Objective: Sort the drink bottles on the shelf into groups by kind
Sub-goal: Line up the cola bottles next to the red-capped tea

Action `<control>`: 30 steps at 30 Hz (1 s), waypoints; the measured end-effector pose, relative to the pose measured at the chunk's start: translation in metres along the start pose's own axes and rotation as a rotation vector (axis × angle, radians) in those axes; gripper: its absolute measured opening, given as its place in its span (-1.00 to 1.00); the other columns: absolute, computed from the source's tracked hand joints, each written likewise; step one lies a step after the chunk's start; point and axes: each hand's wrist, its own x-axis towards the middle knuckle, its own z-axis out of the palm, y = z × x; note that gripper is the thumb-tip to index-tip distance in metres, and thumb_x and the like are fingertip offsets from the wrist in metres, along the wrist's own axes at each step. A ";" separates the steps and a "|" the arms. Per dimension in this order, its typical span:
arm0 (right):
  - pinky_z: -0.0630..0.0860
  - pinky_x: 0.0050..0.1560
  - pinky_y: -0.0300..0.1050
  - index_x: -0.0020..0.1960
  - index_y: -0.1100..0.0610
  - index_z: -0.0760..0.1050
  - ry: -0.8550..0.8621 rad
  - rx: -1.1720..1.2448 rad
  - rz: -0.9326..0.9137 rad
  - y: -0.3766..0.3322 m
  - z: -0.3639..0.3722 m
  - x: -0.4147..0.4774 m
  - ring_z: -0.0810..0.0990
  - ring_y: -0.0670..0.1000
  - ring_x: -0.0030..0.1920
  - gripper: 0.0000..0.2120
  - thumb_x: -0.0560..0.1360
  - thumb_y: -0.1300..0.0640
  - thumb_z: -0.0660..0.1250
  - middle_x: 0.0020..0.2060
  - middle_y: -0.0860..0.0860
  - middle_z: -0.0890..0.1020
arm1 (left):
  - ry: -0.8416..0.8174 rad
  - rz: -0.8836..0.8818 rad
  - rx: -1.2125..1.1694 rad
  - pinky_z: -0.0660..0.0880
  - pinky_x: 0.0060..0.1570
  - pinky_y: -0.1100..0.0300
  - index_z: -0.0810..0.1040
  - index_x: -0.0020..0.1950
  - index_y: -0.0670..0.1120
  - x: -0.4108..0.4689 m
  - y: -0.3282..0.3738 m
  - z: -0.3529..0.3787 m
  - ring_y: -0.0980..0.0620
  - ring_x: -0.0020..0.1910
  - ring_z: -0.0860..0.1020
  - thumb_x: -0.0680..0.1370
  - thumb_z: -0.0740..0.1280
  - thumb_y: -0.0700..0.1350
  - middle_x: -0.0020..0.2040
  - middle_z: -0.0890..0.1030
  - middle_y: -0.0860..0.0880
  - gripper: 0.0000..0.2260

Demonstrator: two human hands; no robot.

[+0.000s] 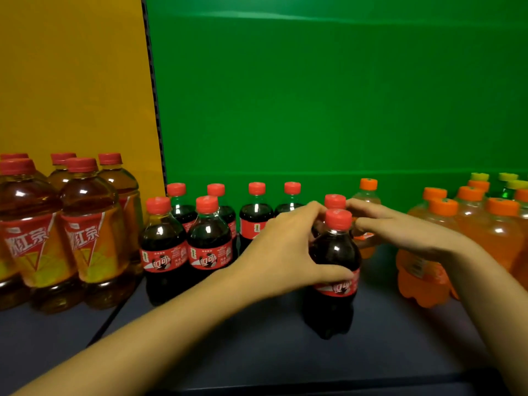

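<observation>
My left hand (281, 252) is wrapped around a small cola bottle (335, 252) with a red cap, which stands upright on the dark shelf (257, 352) in front of the others. A second cola bottle (335, 201) stands right behind it, mostly hidden. My right hand (405, 228) reaches in from the right, its fingertips at that rear bottle's cap. Whether it grips the bottle is unclear. One orange soda bottle (368, 192) stands behind my right hand. Several more cola bottles (208, 241) stand in two rows to the left.
Large iced tea bottles (85, 230) with red caps stand at the far left before a yellow panel. Several orange soda bottles (491, 224) crowd the right, with green bottles (507, 190) with yellow-green caps behind them. A green wall backs the shelf.
</observation>
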 end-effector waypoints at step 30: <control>0.44 0.20 -0.18 0.14 -0.22 0.38 0.200 -0.053 -0.178 0.010 0.048 0.015 0.46 -0.11 0.21 -0.55 0.27 -0.17 0.36 0.16 -0.04 0.46 | -0.170 -0.050 0.645 0.46 0.13 -0.02 0.26 0.39 0.02 0.019 -0.049 -0.060 -0.01 0.22 0.45 0.31 0.41 0.26 0.25 0.44 0.04 -0.26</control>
